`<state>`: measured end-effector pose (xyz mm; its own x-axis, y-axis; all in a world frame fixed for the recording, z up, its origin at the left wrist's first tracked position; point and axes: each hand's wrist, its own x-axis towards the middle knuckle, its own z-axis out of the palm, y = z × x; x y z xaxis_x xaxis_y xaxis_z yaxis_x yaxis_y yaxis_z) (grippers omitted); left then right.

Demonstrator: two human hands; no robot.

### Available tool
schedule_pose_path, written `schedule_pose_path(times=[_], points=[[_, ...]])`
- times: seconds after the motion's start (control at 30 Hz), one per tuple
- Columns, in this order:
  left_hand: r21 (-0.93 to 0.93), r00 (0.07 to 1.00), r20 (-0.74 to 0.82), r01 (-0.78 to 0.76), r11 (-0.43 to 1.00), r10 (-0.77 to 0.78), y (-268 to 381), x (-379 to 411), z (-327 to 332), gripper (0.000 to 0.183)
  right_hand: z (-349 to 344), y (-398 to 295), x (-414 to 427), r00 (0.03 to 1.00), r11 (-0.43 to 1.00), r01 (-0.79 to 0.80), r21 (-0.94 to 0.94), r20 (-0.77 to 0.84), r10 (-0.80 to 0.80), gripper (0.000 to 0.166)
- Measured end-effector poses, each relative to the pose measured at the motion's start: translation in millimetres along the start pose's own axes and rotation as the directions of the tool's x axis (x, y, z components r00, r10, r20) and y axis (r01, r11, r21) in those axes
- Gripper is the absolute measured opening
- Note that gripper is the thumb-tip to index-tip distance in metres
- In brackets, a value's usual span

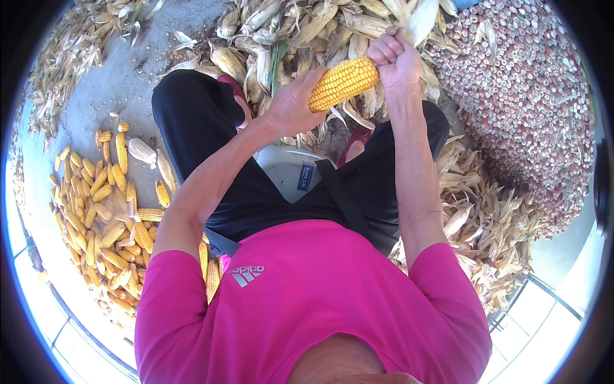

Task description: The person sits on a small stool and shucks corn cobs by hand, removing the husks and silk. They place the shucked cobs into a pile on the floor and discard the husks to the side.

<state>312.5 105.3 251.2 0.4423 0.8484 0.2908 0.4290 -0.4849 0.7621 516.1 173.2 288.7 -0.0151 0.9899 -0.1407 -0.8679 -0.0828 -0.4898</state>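
Note:
A bare yellow corn cob point(344, 84) is held out above my knees, tilted up to the right. My left hand point(297, 103) wraps around its lower left end. Against the cob's other end, my right hand point(397, 57) is closed in a fist on a pale corn husk point(423, 21), which sticks up past the fingers and looks blurred. The point where the husk meets the cob is hidden by the right hand. Beneath both hands lies a heap of dry husks and unhusked ears point(268, 53).
A pile of husked yellow cobs point(105, 216) lies on the concrete floor point(110, 91) at left. Stacked bare cobs point(523, 96) rise at right, beside loose husks point(465, 206). A pale container point(285, 168) with a blue label sits between my legs.

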Motion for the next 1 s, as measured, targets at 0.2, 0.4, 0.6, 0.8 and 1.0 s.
schedule_pose_path(times=[0.2, 0.4, 0.6, 0.8, 1.0], points=[[-0.179, 0.991, -0.131, -0.001, 0.984, -0.023, 15, 0, 4, 0.065, -12, -67, 5, 0.951, 0.672, 0.305, 0.675, -0.175, -0.255, 0.032], [0.123, 0.984, -0.145, -0.09, 0.988, 0.108, 3, -2, -5, 0.066, 6, -43, -14, 0.998, 0.628, -0.037, -0.778, -0.065, -0.022, 0.039], [0.39, 0.915, -0.015, -0.366, 0.845, 0.403, -6, 5, -12, 0.07, 5, -5, -45, 0.906, 0.522, -0.379, -0.764, -0.191, 0.377, 0.054], [0.412, 0.926, 0.072, -0.365, 0.835, 0.37, -11, 2, -7, 0.07, -4, 11, -40, 0.971, 0.562, -0.233, -0.793, -0.16, 0.178, 0.029], [0.033, 0.99, -0.126, 0.06, 0.998, -0.055, -12, 4, 3, 0.057, -14, -14, -20, 0.979, 0.994, 0.105, 0.006, -0.177, -0.103, 0.005]])
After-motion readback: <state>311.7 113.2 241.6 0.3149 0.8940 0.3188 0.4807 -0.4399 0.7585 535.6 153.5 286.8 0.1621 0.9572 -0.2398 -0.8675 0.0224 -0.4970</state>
